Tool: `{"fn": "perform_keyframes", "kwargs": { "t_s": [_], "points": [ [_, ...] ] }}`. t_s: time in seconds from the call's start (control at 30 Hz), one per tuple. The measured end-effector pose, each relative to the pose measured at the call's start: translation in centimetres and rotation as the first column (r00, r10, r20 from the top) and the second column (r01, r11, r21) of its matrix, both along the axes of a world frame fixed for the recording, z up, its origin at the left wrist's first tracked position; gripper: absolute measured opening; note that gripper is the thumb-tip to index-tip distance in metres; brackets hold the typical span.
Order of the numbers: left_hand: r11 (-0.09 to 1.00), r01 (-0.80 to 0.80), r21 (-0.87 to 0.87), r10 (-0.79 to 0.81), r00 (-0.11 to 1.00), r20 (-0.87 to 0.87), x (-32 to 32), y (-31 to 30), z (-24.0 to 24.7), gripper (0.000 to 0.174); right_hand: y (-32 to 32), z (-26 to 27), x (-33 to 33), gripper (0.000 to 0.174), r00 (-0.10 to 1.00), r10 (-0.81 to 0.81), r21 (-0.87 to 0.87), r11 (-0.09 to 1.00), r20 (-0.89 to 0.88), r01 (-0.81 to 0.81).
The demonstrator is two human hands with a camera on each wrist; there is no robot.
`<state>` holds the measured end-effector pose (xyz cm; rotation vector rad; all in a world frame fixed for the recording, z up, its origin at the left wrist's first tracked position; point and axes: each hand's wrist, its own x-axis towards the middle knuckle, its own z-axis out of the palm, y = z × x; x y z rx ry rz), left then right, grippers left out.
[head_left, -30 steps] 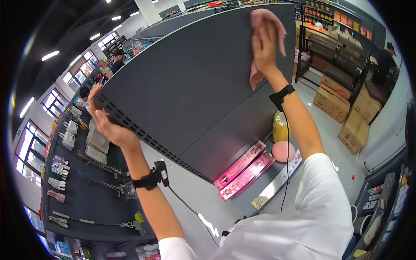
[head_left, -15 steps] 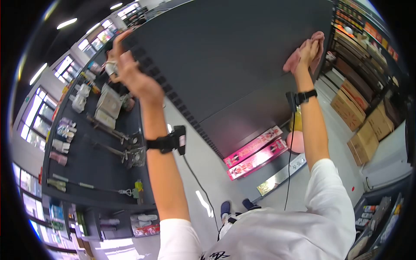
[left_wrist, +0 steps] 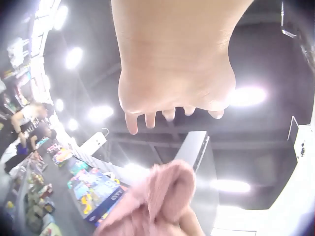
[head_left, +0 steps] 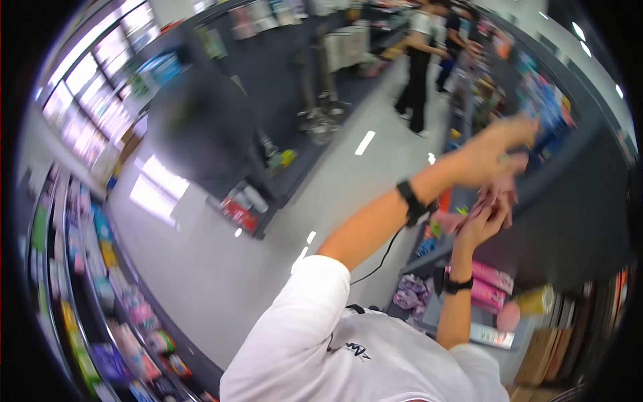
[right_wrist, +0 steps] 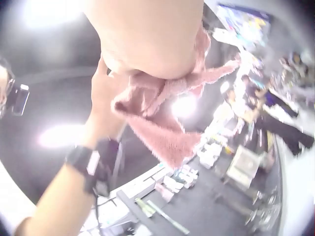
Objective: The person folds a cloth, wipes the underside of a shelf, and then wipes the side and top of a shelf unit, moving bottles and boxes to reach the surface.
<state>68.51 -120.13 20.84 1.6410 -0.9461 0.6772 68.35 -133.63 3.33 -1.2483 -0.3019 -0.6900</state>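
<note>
My right hand (head_left: 479,229) grips a crumpled pink cloth (head_left: 499,193) in front of the dark grey panel (head_left: 569,224). Folds of the cloth (right_wrist: 160,145) hang loose below that hand in the right wrist view. Blurred by motion, my left hand (head_left: 485,155) is raised just above the cloth, with its fingers stretched out. The left wrist view shows the left hand (left_wrist: 172,83) from the wrist side, its fingertips apart and nothing between them. Below it there, the cloth (left_wrist: 157,196) hides much of the right hand.
Pink boxes (head_left: 492,285), a pink ball (head_left: 508,316) and a yellow wrapped item (head_left: 536,300) sit at the panel's foot. Two people, one in a white top (head_left: 420,40), stand in the aisle (head_left: 348,174). Stocked shelves (head_left: 107,288) line the left.
The head view has swung left. My right hand has come off the panel with the pink cloth, and the left hand has left the panel's edge; the two are now close together.
</note>
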Motion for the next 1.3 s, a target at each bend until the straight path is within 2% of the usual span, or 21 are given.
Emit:
{"fn": "perform_keyframes", "kwargs": {
  "t_s": [0.1, 0.13, 0.17, 0.23, 0.27, 0.3, 0.33, 0.4, 0.47, 0.57, 0.63, 0.7, 0.77, 0.87, 0.93, 1.0, 1.07, 1.13, 1.2, 1.27, 1.3],
  "points": [
    [0.877, -0.374, 0.303, 0.398, 0.917, -0.020, -7.3, 9.0, -14.0, 0.063, 10.7, -5.1, -5.7, 0.034, 0.840, 0.542, 0.049, 0.840, -0.016, -0.541],
    [0.823, -0.477, 0.310, 0.528, 0.842, -0.108, -11.7, 12.2, -17.7, 0.055, 14.4, -6.3, -8.8, 0.028, 0.790, 0.570, 0.080, 0.819, -0.224, -0.568],
    [0.808, -0.512, 0.291, 0.586, 0.749, -0.310, -14.5, 15.3, -23.6, 0.045, 16.2, -8.7, -10.5, 0.029, 0.637, 0.617, -0.089, 0.683, -0.462, -0.725],
    [0.725, -0.609, 0.322, 0.637, 0.415, -0.650, -24.5, 21.1, -29.2, 0.041, 21.0, -12.3, -14.9, 0.024, 0.215, 0.688, 0.027, 0.322, -0.693, -0.946],
    [0.761, -0.620, 0.192, 0.463, 0.312, -0.829, -29.8, 23.3, -30.5, 0.040, 23.2, -10.7, -17.5, 0.023, 0.046, 0.613, 0.032, 0.115, -0.789, -0.993],
    [0.704, -0.667, 0.243, 0.489, 0.207, -0.847, -34.9, 25.1, -31.1, 0.039, 26.1, -12.9, -19.0, 0.028, -0.003, 0.668, -0.066, -0.079, -0.744, -0.995],
    [0.631, -0.728, 0.268, 0.532, 0.154, -0.833, -39.6, 26.6, -32.5, 0.036, 28.8, -11.4, -20.5, 0.028, -0.037, 0.667, -0.049, -0.110, -0.744, -0.993],
    [0.548, -0.773, 0.319, 0.562, 0.059, -0.825, -47.7, 29.1, -32.9, 0.034, 34.3, -5.7, -23.4, 0.033, -0.283, 0.536, -0.041, -0.514, -0.795, -0.857],
    [0.380, -0.842, 0.383, 0.575, -0.109, -0.811, -53.2, 30.4, -29.8, 0.036, 39.7, -5.4, -25.4, 0.035, -0.368, 0.504, -0.033, -0.622, -0.782, -0.782],
    [0.345, -0.804, 0.484, 0.426, -0.326, -0.844, -56.9, 32.1, -24.8, 0.032, 45.6, -7.1, -29.7, 0.040, -0.464, 0.583, -0.110, -0.693, -0.666, -0.713],
    [0.033, -0.975, 0.219, 0.503, -0.173, -0.847, -57.1, 33.2, -23.7, 0.023, 48.8, -9.1, -32.0, 0.046, -0.420, 0.762, -0.320, -0.608, -0.493, -0.727],
    [-0.062, -0.994, 0.089, 0.491, -0.108, -0.864, -59.1, 37.2, -25.9, 0.014, 52.3, -9.2, -32.2, 0.050, -0.341, 0.844, -0.461, -0.517, -0.413, -0.721],
    [0.036, -0.980, 0.194, 0.579, -0.138, -0.803, -59.1, 41.8, -22.8, 0.015, 55.1, -6.9, -32.1, 0.044, -0.555, 0.333, -0.123, -0.916, -0.762, -0.381],
    [0.132, -0.914, 0.384, 0.725, -0.175, -0.666, -57.4, 48.4, -17.8, 0.020, 61.9, -5.7, -30.6, 0.037, -0.535, 0.494, -0.348, -0.867, -0.685, -0.356],
    [0.028, -0.928, 0.372, 0.758, -0.223, -0.613, -55.7, 52.9, -16.9, 0.012, 66.2, -5.7, -29.1, 0.029, -0.382, 0.499, -0.334, -0.844, -0.778, -0.420],
    [0.042, -0.911, 0.409, 0.774, -0.229, -0.590, -55.4, 57.5, -17.5, 0.019, 70.3, -9.6, -27.7, 0.043, -0.097, 0.875, -0.691, -0.438, -0.474, -0.576],
    [0.019, -0.956, 0.292, 0.739, -0.183, -0.649, -53.9, 61.1, -18.0, 0.029, 73.3, -9.0, -25.1, 0.034, 0.121, 0.873, -0.708, -0.294, -0.473, -0.642],
    [0.167, -0.959, 0.230, 0.666, -0.062, -0.743, -54.8, 64.6, -19.5, 0.034, 75.9, -8.4, -23.0, 0.023, 0.315, 0.864, -0.692, -0.053, -0.394, -0.720],
    [0.273, -0.949, 0.159, 0.566, 0.024, -0.824, -53.8, 67.9, -19.3, 0.040, 78.0, -6.5, -20.9, 0.020, 0.410, 0.843, -0.705, 0.052, -0.349, -0.707],
    [0.267, -0.954, 0.138, 0.634, 0.066, -0.771, -51.3, 70.3, -18.3, 0.034, 80.1, -3.5, -19.7, 0.017, 0.534, 0.762, -0.695, 0.157, -0.366, -0.701],
    [0.372, -0.913, 0.168, 0.680, 0.144, -0.719, -50.2, 71.9, -16.7, 0.033, 81.7, -3.3, -19.3, 0.022, 0.538, 0.757, -0.616, 0.232, -0.372, -0.752]
  ]
}}
